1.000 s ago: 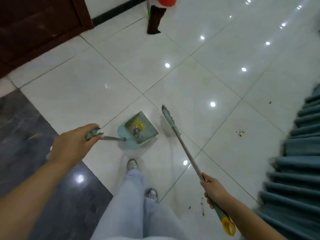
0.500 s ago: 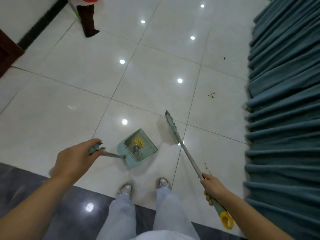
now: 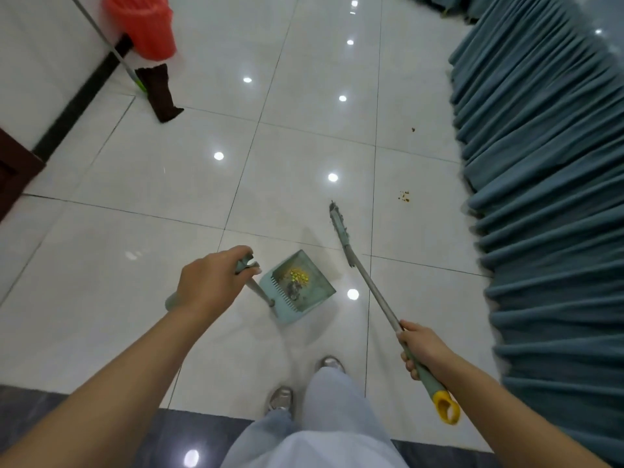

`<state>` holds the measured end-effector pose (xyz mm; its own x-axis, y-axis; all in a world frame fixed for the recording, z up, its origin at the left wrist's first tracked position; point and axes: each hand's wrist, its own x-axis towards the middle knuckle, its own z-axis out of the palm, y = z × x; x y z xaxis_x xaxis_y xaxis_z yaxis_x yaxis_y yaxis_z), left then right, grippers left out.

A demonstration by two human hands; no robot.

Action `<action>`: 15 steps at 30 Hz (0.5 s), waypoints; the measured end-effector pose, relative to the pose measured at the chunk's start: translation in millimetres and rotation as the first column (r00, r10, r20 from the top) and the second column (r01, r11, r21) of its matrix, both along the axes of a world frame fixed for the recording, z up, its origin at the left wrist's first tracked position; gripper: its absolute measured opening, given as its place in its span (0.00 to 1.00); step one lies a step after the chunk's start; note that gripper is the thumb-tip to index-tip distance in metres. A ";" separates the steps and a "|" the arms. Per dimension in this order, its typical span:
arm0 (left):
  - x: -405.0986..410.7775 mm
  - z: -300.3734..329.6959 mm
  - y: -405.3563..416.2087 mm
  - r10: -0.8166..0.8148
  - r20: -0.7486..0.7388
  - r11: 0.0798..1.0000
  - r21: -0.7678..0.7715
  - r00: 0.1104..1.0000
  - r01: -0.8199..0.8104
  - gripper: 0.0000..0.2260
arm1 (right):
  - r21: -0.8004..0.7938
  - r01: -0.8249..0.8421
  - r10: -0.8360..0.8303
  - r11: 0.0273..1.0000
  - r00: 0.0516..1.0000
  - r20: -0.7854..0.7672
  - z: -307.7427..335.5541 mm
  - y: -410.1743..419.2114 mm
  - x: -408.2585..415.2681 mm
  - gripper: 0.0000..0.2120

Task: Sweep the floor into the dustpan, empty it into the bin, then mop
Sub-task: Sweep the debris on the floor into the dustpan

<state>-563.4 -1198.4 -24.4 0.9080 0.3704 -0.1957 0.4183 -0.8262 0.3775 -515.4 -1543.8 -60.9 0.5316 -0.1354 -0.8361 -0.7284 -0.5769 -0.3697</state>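
My left hand [image 3: 211, 282] grips the handle of a pale green dustpan [image 3: 314, 292], which hangs just in front of my feet with yellow bits and grey dust inside. My right hand [image 3: 422, 346] grips the lower shaft of a broom [image 3: 341, 228]; its narrow head points away from me, to the right of the dustpan. A small patch of brown crumbs [image 3: 404, 195] lies on the white tiles beyond the broom head, and a single speck [image 3: 413, 129] lies farther off. A mop [image 3: 158, 92] with a dark cloth head leans at the far left beside a red bucket [image 3: 141, 23].
A teal pleated curtain [image 3: 547, 184] runs along the whole right side. A white wall with a black skirting [image 3: 81, 99] and a dark wooden door [image 3: 13, 177] stand at the left. My legs and shoes [image 3: 304, 393] are at the bottom, on the edge of dark tiles.
The view has swung to the right and forward: the bucket and mop came fully into sight, and the curtain fills more of the right. Both hands keep their hold; dustpan and broom moved rightwards.
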 end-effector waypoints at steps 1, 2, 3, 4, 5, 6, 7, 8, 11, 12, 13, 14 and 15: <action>7.1 2.4 5.1 0.012 0.014 1.000 -0.001 1.000 -0.012 0.10 | 0.000 0.004 -0.004 1.000 1.000 0.011 3.7 6.7 7.1 0.17; 15.6 5.0 10.3 0.025 0.030 1.000 -0.004 0.999 -0.025 0.10 | 0.003 0.005 -0.005 1.000 1.000 0.020 7.4 12.6 15.5 0.18; 25.2 7.4 15.7 0.039 0.050 0.999 -0.010 0.998 -0.039 0.10 | 0.011 0.004 -0.004 1.000 1.000 0.026 10.9 17.7 25.4 0.19; 36.5 9.9 21.1 0.055 0.071 0.998 -0.016 0.996 -0.054 0.10 | 0.020 0.000 -0.001 1.000 1.000 0.031 14.2 22.4 36.8 0.19; 49.1 12.1 26.7 0.067 0.096 0.998 -0.021 0.993 -0.066 0.10 | 0.028 -0.005 0.004 1.000 0.999 0.039 18.0 27.3 49.5 0.18; 62.9 14.0 31.9 0.074 0.118 0.997 -0.023 0.990 -0.072 0.11 | 0.035 -0.011 0.009 0.999 0.999 0.051 20.7 31.9 63.3 0.18; 77.7 15.8 36.8 0.078 0.135 0.997 -0.024 0.988 -0.076 0.12 | 0.039 -0.017 0.015 0.999 0.998 0.063 22.9 36.9 77.9 0.19; 93.4 18.0 41.2 0.087 0.144 0.996 -0.023 0.986 -0.084 0.12 | 0.046 -0.025 0.022 0.999 0.997 0.070 24.2 42.2 93.7 0.19; 148.1 21.4 53.3 0.122 0.146 0.992 -0.012 0.982 -0.122 0.12 | 0.066 -0.060 0.054 0.996 0.994 0.093 23.0 60.7 150.9 0.19; 168.7 22.0 58.0 0.137 0.143 0.991 -0.012 0.980 -0.136 0.12 | 0.072 -0.068 0.060 0.995 0.993 0.102 22.5 67.7 172.8 0.18; 189.9 22.8 63.4 0.154 0.139 0.988 -0.017 0.978 -0.153 0.13 | 0.078 -0.077 0.069 0.994 0.992 0.106 21.9 75.5 195.3 0.19; 211.6 23.8 69.7 0.168 0.133 0.986 -0.021 0.977 -0.167 0.13 | 0.082 -0.089 0.080 0.993 0.991 0.107 21.1 83.3 217.8 0.19; 233.1 25.3 76.6 0.175 0.131 0.985 -0.020 0.976 -0.174 0.13 | 0.085 -0.095 0.086 0.992 0.990 0.107 20.4 91.1 240.1 0.20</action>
<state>-330.3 -1121.8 0.9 0.8476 0.5241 -0.0827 0.5020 -0.7415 0.4452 -275.3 -1452.7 -40.4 0.6224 -0.0095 -0.7826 -0.6297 -0.5999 -0.4935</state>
